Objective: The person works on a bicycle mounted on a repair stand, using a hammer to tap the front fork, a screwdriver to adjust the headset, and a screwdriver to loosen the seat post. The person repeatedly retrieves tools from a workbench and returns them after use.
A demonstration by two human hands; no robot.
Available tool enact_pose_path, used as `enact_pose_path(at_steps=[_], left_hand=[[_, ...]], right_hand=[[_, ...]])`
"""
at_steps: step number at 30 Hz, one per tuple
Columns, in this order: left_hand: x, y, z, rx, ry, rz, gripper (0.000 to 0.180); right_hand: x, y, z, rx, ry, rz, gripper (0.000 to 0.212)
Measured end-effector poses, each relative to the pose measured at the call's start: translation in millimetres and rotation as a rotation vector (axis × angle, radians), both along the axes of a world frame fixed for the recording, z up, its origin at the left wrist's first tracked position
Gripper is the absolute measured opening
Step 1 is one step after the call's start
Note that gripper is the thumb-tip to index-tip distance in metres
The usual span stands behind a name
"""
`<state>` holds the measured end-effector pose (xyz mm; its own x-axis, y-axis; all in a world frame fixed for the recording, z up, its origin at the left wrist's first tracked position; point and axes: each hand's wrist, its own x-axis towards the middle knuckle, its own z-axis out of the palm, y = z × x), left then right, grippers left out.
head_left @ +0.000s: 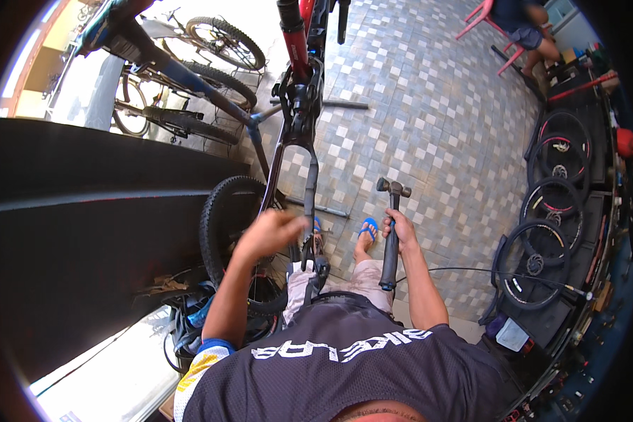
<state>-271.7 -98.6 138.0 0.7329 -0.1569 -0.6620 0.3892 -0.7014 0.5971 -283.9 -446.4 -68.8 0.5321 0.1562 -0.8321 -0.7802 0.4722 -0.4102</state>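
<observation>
Your right hand [399,230] is closed around the hammer [390,259], fingers wrapped high on the handle just below the head, so most of the dark grip points down toward your lap. Held that high, it should suit short, controlled taps; for a fuller blow, you would do well to take it lower on the handle. Pick your line before any strike, let the face land square, and keep your other fingers out of its path.

Your left hand [267,232] shows no tool in it; it looks half open, the fingers loosely bent and blurred, right at the thin rear arm of the bike frame [299,137]. Whether the fingertips touch that arm or hover beside it, I cannot tell. If you steady the frame with this hand, a firm hold away from the struck spot seems safest.

The frame is in front of you, a little left of centre, with the hammer apart from it on the right. Just left of the frame is a wheel [209,232] with a knobbly tyre. A metal bar [330,210] lies on the tiled floor [429,162], near your blue sandal [369,226]. Farther out, parked bikes [183,123] are at upper left and bare wheels [534,264] line the right side
</observation>
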Motion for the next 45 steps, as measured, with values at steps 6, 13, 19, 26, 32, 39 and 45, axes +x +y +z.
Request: enact_pose_path(at_steps=[6, 13, 19, 26, 32, 39, 45], left_hand=[[168.8, 63.4, -97.2, -0.552, -0.744, 0.451, 0.040], [254.7, 39.7, -164.1, -0.905, -0.557, 0.261, 0.026], [265.7, 33.7, -175.0, -1.019, -0.557, 0.378, 0.036], [264.5, 27.0, -168.8, -0.943, -0.767, 0.440, 0.039], [261.7, 23.2, -162.4, -0.957, -0.687, 0.538, 0.042], [264.4, 28.0, -172.0, -1.040, -0.719, 0.470, 0.029], [270.8, 39.5, -166.3, -0.980, -0.714, 0.470, 0.025]], right_hand=[[24.3, 55.5, 26.3, 0.035, -0.172, 0.009, 0.032], [42.4, 133.5, 53.2, 0.009, -0.332, 0.002, 0.032], [69.2, 159.6, 61.3, -0.007, -0.321, -0.025, 0.033], [103.6, 199.8, 55.2, -0.099, -0.317, -0.144, 0.033], [101.6, 194.8, 59.7, -0.082, -0.351, 0.015, 0.036], [103.2, 133.6, 45.2, -0.322, -0.351, -0.477, 0.034], [107.3, 205.6, 60.9, -0.010, -0.356, 0.072, 0.033]])
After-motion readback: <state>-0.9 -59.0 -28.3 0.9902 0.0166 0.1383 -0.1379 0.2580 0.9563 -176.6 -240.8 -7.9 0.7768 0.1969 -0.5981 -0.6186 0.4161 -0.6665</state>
